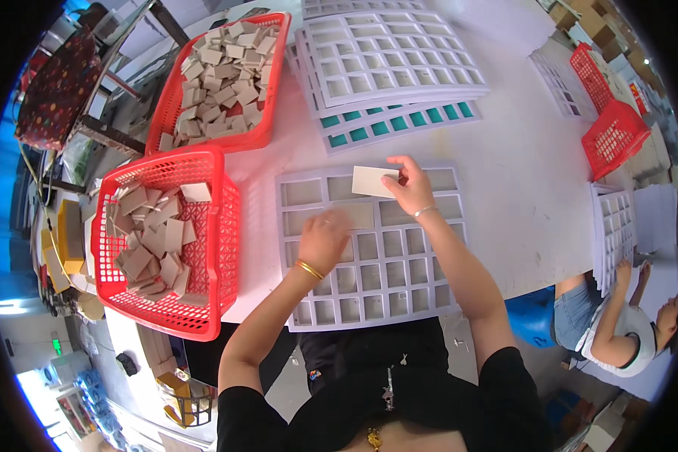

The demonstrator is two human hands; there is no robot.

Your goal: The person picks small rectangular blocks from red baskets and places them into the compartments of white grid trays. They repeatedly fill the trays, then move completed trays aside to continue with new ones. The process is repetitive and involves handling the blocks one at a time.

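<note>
My right hand (413,190) pinches a flat cream rectangular tile (371,181) between thumb and fingers, above the far part of a white compartment tray (377,324). My left hand (324,237) is over the left half of that tray, its fingers smeared by motion. At its fingertips shows a blurred greyish-beige rectangular piece (358,216); whether the hand grips it I cannot tell. The tray lies right in front of me, with larger cells along its far side and smaller ones nearer; the cells that show look greyish inside.
Left of the tray stands a red plastic basket (226,248) of loose beige tiles, with a second, fuller red basket (277,75) behind it. Stacked white trays (399,94) lie at the back, some with green cells. Right, a seated person (618,328) handles another tray (614,233) near red baskets (614,139).
</note>
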